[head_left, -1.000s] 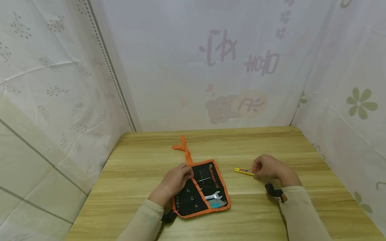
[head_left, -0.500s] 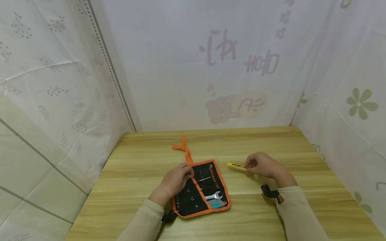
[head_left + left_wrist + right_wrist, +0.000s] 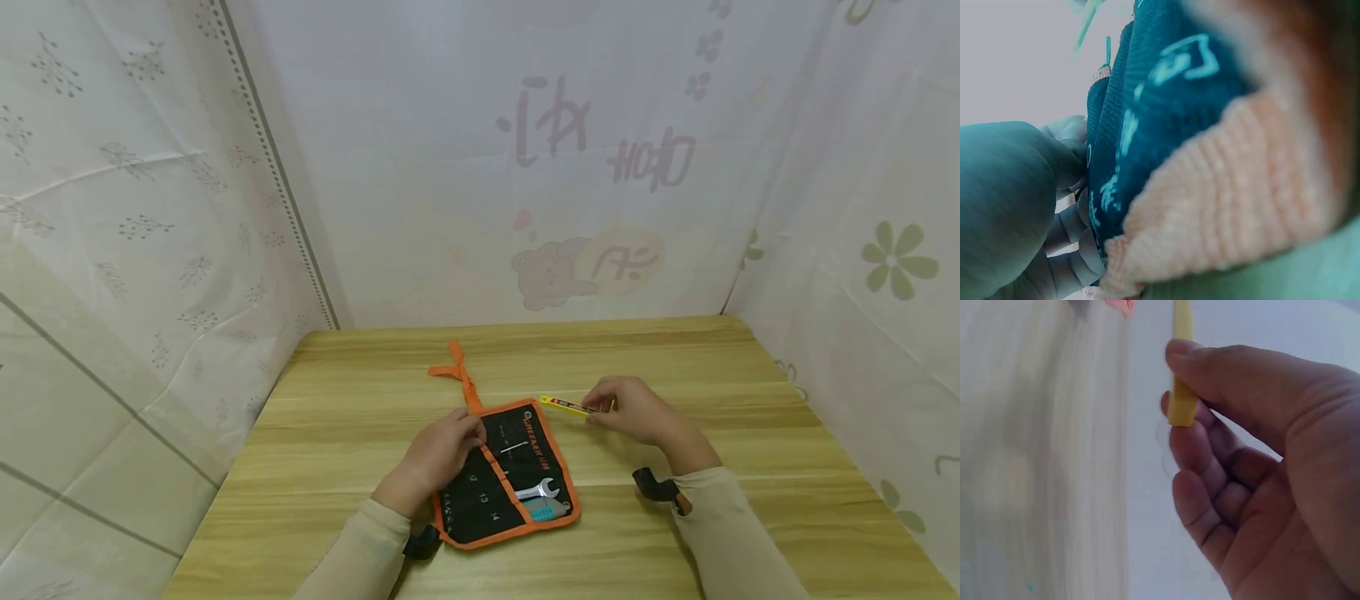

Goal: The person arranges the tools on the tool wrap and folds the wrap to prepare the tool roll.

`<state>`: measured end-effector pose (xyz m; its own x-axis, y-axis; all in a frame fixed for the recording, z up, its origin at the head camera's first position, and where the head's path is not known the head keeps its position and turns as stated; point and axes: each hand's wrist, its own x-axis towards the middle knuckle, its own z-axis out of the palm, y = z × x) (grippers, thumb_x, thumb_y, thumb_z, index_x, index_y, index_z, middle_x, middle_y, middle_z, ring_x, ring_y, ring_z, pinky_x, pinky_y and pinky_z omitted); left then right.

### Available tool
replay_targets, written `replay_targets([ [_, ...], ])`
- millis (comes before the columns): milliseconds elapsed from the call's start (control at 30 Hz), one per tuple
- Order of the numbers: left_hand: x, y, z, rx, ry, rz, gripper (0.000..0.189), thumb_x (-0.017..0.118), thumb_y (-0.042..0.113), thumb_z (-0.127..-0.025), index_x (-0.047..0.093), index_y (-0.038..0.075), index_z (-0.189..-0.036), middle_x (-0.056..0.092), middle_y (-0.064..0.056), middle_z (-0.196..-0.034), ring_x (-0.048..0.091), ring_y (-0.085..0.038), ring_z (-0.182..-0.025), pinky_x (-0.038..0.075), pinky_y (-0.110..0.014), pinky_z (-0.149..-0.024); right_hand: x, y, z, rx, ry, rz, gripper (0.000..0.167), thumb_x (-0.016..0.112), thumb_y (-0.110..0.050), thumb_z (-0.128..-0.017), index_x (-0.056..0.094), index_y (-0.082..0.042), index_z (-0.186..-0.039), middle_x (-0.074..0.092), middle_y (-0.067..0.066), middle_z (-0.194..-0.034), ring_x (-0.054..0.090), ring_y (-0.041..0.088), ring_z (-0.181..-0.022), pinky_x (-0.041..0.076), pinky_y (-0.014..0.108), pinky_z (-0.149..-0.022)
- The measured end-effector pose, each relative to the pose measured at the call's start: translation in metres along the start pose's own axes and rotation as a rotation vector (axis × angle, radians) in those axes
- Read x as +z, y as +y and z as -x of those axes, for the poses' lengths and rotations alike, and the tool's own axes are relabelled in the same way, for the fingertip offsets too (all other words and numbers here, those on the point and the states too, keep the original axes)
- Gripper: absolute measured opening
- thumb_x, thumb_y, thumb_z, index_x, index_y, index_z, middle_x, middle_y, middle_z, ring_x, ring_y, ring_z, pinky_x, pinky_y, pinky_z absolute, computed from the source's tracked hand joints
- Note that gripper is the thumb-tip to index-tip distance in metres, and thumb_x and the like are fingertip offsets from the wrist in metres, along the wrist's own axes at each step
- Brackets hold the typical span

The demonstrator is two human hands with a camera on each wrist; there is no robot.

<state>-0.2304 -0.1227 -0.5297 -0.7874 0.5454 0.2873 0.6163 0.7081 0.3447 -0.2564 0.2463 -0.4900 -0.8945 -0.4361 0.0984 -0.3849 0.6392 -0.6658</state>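
Note:
A black tool pouch (image 3: pixel 483 504) with orange trim lies spread on the table, its pocket marked with numbers. My left hand (image 3: pixel 438 454) pinches the pocket's upper left part; in the left wrist view, the thumb (image 3: pixel 1063 150) and fingers are on either side of the dark fabric. An open-end wrench (image 3: pixel 546 490) and a grey-and-teal tool (image 3: pixel 546 509) stick out of the pocket. My right hand (image 3: pixel 637 412) pinches a slim yellow case (image 3: pixel 561 405) with a dark and red label between thumb and fingers. The case's far tip reaches the pouch's upper right corner in the head view.
An orange tie strap (image 3: pixel 467 387) trails from the pouch toward the back of the wooden table (image 3: pixel 360 367). Printed cloth (image 3: pixel 420 167) hangs behind the table and on both sides. Black wrist mounts (image 3: pixel 655 485) sit at both sleeves.
My right hand has carried the yellow case leftward and slightly back, up to the pouch's corner. My left hand keeps its hold; the pouch has shifted slightly right.

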Motion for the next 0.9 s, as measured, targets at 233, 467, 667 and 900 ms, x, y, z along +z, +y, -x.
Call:
replay_targets([
  [233, 0.003, 0.001, 0.0, 0.02, 0.012, 0.006, 0.015, 0.07, 0.013, -0.102, 0.063, 0.025, -0.096, 0.048, 0.013, -0.091, 0.048, -0.005, -0.073, 0.047, -0.025, -0.065, 0.015, -0.01, -0.007, -0.047, -0.012, 0.001, 0.014, 0.083, -0.012, -0.092, 0.081, -0.02, -0.103, 0.065, -0.012, -0.092, 0.059, 0.012, -0.077, 0.052, 0.031, -0.065],
  [467, 0.002, 0.005, -0.001, 0.039, -0.007, 0.046, 0.014, 0.071, 0.014, -0.102, 0.065, 0.025, -0.096, 0.051, 0.013, -0.092, 0.052, -0.006, -0.077, 0.051, -0.028, -0.069, 0.026, -0.021, -0.01, -0.08, -0.025, 0.02, 0.014, 0.082, -0.012, -0.093, 0.082, -0.021, -0.104, 0.065, -0.013, -0.092, 0.059, 0.01, -0.081, 0.053, 0.031, -0.067],
  [667, 0.001, 0.008, -0.002, 0.046, -0.007, 0.046, 0.014, 0.071, 0.014, -0.102, 0.064, 0.026, -0.097, 0.052, 0.013, -0.093, 0.052, -0.007, -0.078, 0.051, -0.028, -0.07, 0.033, -0.023, -0.011, -0.08, -0.037, 0.037, 0.017, 0.082, -0.015, -0.093, 0.081, -0.027, -0.104, 0.064, -0.016, -0.093, 0.059, 0.008, -0.08, 0.052, 0.03, -0.067],
  [900, 0.001, 0.01, -0.002, 0.066, -0.001, 0.044, 0.012, 0.07, 0.013, -0.102, 0.066, 0.024, -0.099, 0.053, 0.012, -0.095, 0.054, -0.007, -0.08, 0.053, -0.028, -0.072, 0.038, -0.026, -0.012, -0.069, -0.058, 0.036, 0.017, 0.082, -0.016, -0.093, 0.081, -0.03, -0.103, 0.063, -0.016, -0.093, 0.059, 0.008, -0.08, 0.053, 0.029, -0.067],
])
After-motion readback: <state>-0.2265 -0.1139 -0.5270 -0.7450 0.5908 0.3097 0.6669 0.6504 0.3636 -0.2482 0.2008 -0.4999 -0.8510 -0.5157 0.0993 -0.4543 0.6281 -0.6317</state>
